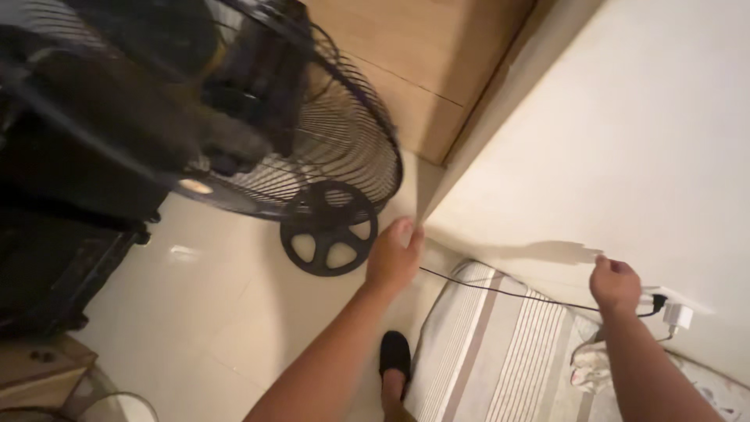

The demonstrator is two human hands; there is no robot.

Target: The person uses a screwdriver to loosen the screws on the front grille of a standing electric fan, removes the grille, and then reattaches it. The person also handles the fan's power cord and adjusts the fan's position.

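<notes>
A thin black cable (pixel 500 291) runs taut between my two hands above a striped mattress (pixel 500 359). My left hand (pixel 394 256) grips one end near the round base (pixel 328 230) of a black standing fan (pixel 312 133). My right hand (pixel 615 283) holds the cable close to a white wall socket (pixel 664 301), where a black plug and a white charger (pixel 678 316) sit.
The cream wall (pixel 625 141) fills the right side, meeting a wooden door or cabinet (pixel 422 70). A black case or bag (pixel 55 258) stands on the pale tiled floor at left. My foot in a black slipper (pixel 394 355) is beside the mattress.
</notes>
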